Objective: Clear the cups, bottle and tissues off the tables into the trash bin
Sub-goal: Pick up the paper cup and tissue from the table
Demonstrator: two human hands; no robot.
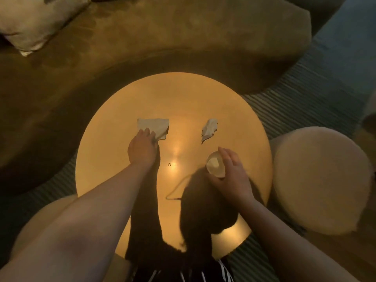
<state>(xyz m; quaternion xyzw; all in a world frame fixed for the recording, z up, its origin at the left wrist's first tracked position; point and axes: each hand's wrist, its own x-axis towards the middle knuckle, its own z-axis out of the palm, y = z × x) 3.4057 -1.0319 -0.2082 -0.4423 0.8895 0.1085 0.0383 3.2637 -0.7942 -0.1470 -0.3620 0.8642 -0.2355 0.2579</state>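
Observation:
A round, glossy golden table (183, 94) fills the middle of the view. A flat folded tissue (154, 126) lies left of its centre, and my left hand (143, 148) pinches the tissue's near corner. A crumpled tissue (209, 129) lies to the right, untouched. My right hand (234, 176) grips a small pale cup (215, 164) from the side, just above the table; something white is inside it. No bottle or trash bin is in view.
A large curved sofa (142, 43) wraps round the far side, with a cushion (34, 21) at top left. A round pale pouf (323, 180) stands right of the table, another at lower left (40, 220). A striped rug (305, 98) covers the floor.

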